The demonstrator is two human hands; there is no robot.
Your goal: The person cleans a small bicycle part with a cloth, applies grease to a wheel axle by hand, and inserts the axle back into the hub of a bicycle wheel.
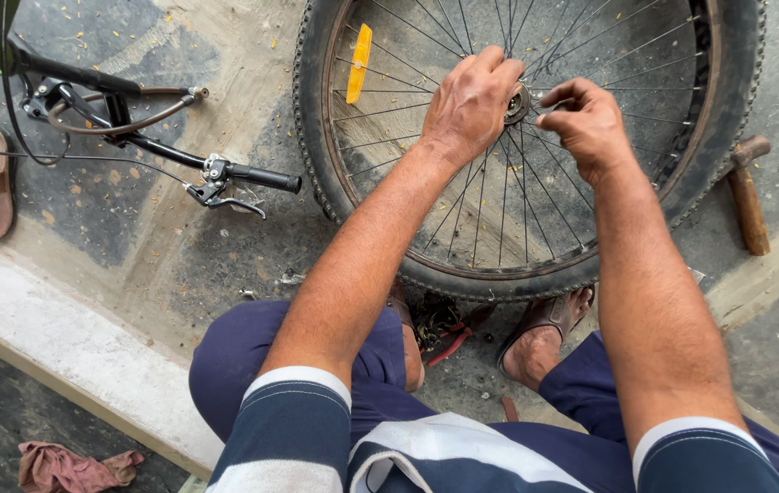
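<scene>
The wheel (536,137) has a rough black rubber tyre and thin shiny metal spokes. The hammer (747,196) has a worn wood handle. The ground (179,265) is rough grey concrete. A crumpled pink cloth (74,466) lies near left.

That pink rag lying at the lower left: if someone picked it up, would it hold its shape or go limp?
The rag would probably go limp: it lies crumpled in soft folds on the ground. It looks thin, so likely light for its size. Pushed, it would probably bunch and drag rather than roll or slide.
</scene>
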